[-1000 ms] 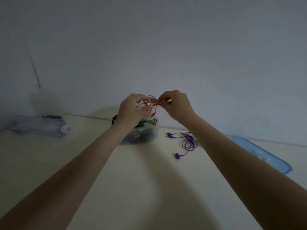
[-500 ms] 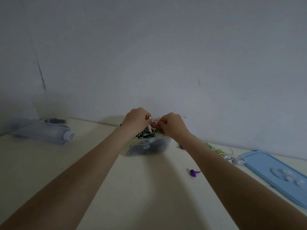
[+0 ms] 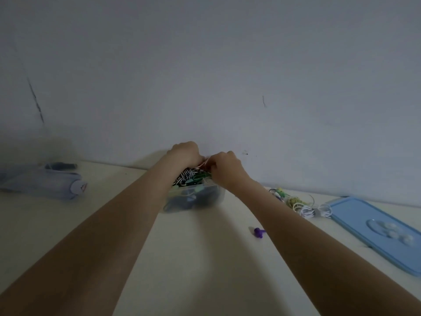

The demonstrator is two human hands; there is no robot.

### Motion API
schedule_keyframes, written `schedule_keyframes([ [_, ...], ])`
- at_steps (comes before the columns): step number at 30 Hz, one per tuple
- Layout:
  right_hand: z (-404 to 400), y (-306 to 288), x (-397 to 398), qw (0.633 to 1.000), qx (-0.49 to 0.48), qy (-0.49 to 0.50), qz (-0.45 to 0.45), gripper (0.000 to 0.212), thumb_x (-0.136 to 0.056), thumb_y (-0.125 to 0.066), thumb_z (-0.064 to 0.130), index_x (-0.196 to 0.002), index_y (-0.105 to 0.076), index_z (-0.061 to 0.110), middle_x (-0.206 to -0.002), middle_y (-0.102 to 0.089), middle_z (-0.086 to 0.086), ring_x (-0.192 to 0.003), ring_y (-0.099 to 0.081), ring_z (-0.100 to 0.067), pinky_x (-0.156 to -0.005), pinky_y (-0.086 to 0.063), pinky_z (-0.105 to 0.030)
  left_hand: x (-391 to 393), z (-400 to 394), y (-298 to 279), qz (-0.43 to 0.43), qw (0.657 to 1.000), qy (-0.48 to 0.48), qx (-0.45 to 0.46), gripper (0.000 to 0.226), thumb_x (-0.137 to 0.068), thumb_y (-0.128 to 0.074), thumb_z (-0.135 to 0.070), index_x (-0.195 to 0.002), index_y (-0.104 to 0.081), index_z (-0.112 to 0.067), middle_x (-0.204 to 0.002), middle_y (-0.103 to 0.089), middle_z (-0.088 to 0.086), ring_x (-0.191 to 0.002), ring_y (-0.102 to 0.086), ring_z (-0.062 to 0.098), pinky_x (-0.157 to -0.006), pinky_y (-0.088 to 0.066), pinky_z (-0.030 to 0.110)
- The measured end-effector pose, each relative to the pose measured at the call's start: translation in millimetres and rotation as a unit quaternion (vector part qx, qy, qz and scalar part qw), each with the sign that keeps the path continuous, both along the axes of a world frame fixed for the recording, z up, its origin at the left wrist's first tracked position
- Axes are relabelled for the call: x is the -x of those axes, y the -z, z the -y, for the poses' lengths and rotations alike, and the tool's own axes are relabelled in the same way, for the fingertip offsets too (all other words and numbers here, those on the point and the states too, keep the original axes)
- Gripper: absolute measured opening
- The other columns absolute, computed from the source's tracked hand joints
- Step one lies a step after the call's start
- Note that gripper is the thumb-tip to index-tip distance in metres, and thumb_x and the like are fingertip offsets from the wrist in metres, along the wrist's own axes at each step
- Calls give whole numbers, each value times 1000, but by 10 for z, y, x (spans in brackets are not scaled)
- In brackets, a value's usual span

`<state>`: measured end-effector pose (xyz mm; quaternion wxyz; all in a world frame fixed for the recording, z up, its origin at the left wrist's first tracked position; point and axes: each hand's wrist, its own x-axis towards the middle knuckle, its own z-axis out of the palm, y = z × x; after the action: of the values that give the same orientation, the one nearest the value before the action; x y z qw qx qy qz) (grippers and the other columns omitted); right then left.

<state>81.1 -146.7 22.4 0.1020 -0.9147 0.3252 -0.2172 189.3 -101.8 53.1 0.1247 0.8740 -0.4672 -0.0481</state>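
A clear plastic container (image 3: 205, 199) full of coiled cables stands on the pale table near the wall. Both hands are over its top. My left hand (image 3: 184, 153) and my right hand (image 3: 225, 167) pinch a thin pink-red earphone cable (image 3: 203, 164) between them, low over the pile. A black-and-white striped cable (image 3: 185, 175) and green cables (image 3: 200, 176) lie on top of the pile. The fingertips are hidden behind the knuckles.
A blue lid (image 3: 378, 229) lies at the right. Beside it are coiled white (image 3: 312, 210) and yellow-green earphones (image 3: 293, 199). A purple earbud (image 3: 258, 232) shows by my right forearm. A clear bottle-like object (image 3: 45, 183) lies at the left. The wall is just behind the container.
Both hands have come down with the pink-red cable from mid-air to the top of the container. The view has shifted, so the purple earphones are now mostly hidden under my right arm.
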Motion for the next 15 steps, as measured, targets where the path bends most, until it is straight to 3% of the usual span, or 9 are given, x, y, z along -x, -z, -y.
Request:
schedule_keyframes([
  [2,24,-12,77,998,-1,9,66,38,-88,-37,-1,-109,-68,9,-112,-66,-11,-110,-52,-33,-96,-43,-38,54,-62,-7,5,1000,13,0,43,-96,-43,-36,-98,-60,3,-110,-61,22,-105,-56,35,-88,-43,35],
  [6,102,-90,470,992,-24,32,116,38,-87,-37,-5,-103,-70,7,-113,-67,-11,-109,-57,-29,-97,-45,-38,214,-234,7,62,998,17,12,30,-97,-40,-33,-87,-52,-7,-108,-60,16,-101,-53,32,-81,-39,34],
  [10,191,-194,1108,991,-47,88,94,41,-83,-37,-8,-100,-71,8,-115,-65,-11,-107,-59,-27,-95,-45,-28,674,-267,-45,233,965,40,110,31,-95,-37,-12,-122,-49,-5,-132,-47,12,-122,-40,31,-98,-29,38],
  [12,241,-204,1381,989,-65,115,70,41,-83,-37,-9,-99,-71,6,-113,-65,-11,-102,-61,-25,-84,-44,-21,979,-215,32,209,959,121,148,35,-94,-37,-8,-127,-49,-9,-132,-46,10,-120,-40,29,-98,-31,38],
  [15,275,-143,1698,987,-75,143,28,34,-84,-43,-6,-94,-73,7,-107,-68,-11,-98,-62,-26,-80,-45,-23,1399,-94,289,113,962,230,93,35,-95,-39,-9,-124,-57,-14,-126,-50,11,-114,-47,30,-91,-41,37],
])
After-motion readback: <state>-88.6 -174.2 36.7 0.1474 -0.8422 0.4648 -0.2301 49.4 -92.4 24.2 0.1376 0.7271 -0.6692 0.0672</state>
